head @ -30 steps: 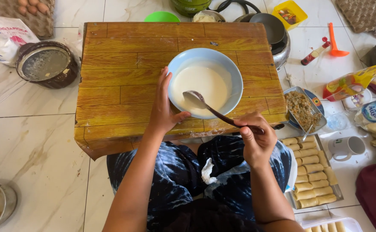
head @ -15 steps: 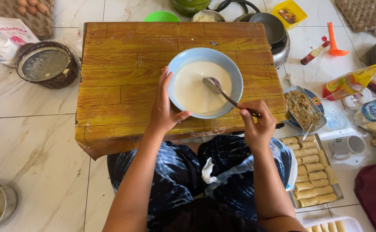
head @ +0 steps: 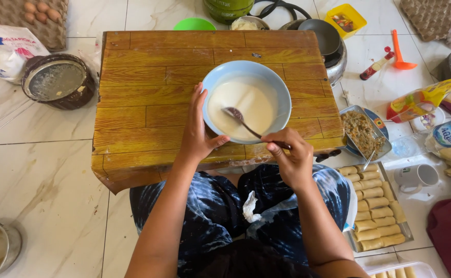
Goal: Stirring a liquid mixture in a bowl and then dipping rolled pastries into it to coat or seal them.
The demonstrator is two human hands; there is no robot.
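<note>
Low wooden table [head: 148,98] on tiled floor [head: 40,170]; blue bowl [head: 282,87] on it.

2 bare forearms, no sleeves, no rings, watch or bracelets visible. Left hand [head: 197,135] and right hand [head: 291,159] ungloved. Legs covered in dark navy cloth [head: 212,211] with pale blue-white tie-dye blotches, loosely draped, creased.
</note>
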